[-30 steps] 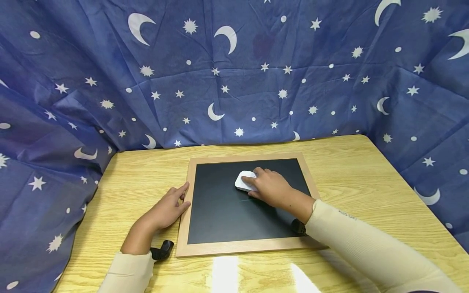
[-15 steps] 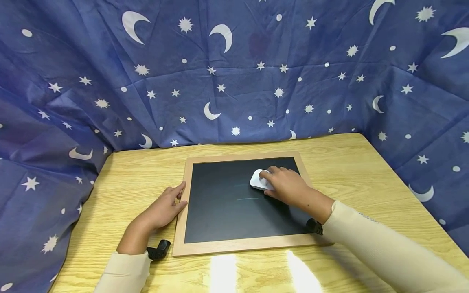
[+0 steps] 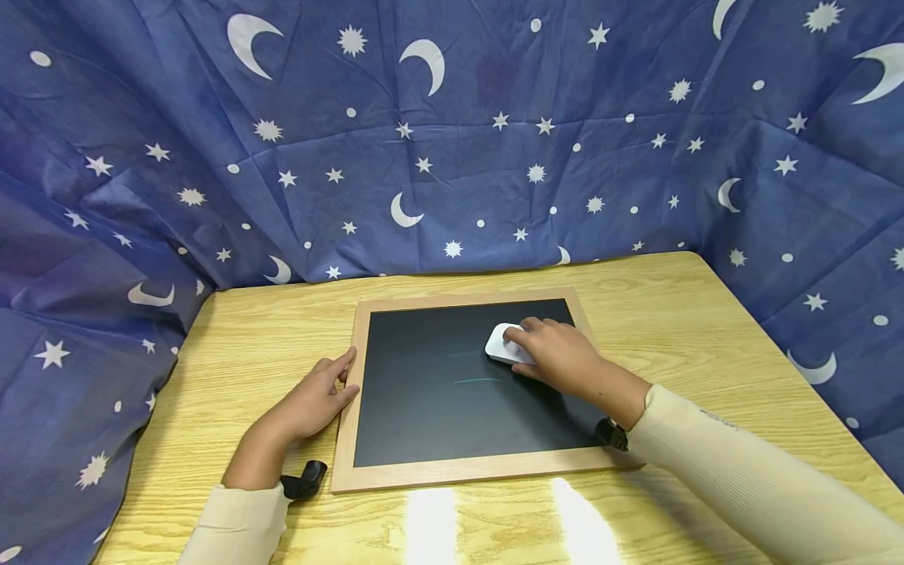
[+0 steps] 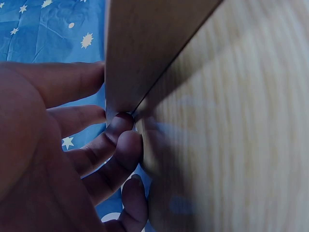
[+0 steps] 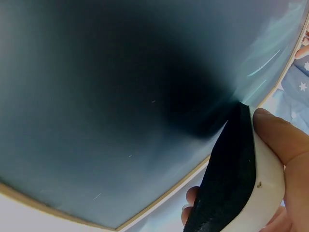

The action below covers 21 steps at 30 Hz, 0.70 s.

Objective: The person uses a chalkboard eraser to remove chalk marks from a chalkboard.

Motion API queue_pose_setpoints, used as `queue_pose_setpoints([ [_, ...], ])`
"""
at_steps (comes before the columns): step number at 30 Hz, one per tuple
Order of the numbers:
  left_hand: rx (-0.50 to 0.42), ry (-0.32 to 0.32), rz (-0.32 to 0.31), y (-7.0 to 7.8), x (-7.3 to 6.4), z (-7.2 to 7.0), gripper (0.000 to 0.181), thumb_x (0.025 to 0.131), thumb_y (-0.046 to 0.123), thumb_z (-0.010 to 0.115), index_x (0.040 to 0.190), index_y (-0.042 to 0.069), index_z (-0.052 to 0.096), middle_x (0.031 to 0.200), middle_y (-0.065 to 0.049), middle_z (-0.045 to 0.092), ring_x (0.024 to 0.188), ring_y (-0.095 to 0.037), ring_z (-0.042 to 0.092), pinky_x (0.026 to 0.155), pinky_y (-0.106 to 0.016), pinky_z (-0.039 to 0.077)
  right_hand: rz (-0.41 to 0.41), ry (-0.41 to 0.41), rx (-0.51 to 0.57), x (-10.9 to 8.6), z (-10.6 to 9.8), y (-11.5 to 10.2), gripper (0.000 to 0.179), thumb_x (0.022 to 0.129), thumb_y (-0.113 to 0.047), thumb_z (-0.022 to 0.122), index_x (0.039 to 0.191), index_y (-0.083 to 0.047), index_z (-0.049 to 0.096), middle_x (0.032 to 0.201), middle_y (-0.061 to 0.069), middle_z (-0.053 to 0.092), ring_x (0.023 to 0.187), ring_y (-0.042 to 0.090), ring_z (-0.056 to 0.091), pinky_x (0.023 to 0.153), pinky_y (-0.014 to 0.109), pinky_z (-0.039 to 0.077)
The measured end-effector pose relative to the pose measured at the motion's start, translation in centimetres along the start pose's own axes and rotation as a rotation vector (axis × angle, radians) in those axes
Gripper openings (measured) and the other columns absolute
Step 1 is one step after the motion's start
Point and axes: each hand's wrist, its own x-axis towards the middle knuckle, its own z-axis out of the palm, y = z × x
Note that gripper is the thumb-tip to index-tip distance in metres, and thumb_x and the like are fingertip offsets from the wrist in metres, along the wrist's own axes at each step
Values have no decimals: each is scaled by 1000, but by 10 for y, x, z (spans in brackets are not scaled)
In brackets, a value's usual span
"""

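A framed blackboard [image 3: 424, 424] lies on the table, with faint chalk lines [image 3: 476, 380] near its middle. My right hand [image 3: 565, 357] grips a white chalkboard eraser [image 3: 498, 344] over the board's upper right. In the right wrist view the eraser's black felt [image 5: 231, 169] shows, facing the board, and one end meets the dark surface. My left hand [image 3: 314, 404] rests at the left side of the wooden frame [image 3: 344, 439], thumb and index finger touching it. From the left wrist, the other fingers [image 4: 128, 150] appear bent beside the frame's edge, close to the table.
The wood-grain table [image 3: 657, 329] extends around the board on every side. A blue curtain [image 3: 480, 188] with moons and stars hangs behind it and at both sides. Black wrist devices [image 3: 305, 479] sit below each hand. Bright light patches [image 3: 431, 526] fall near the front.
My right hand has moved the eraser rightward across the board, and chalk lines to its left are more exposed. The left hand keeps its place on the frame. The head view shifts slightly.
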Motion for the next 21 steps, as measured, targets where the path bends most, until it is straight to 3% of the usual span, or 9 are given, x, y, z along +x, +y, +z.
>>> queue_pose_setpoints([
  [21, 3, 2, 5, -1, -1, -2, 66, 103, 20, 55, 158, 2, 24, 111, -15, 49, 76, -17, 44, 74, -32, 41, -40, -71, 1, 46, 5, -45, 44, 89, -38, 76, 127, -20, 62, 121, 14, 67, 97, 30, 69, 78, 44, 58],
])
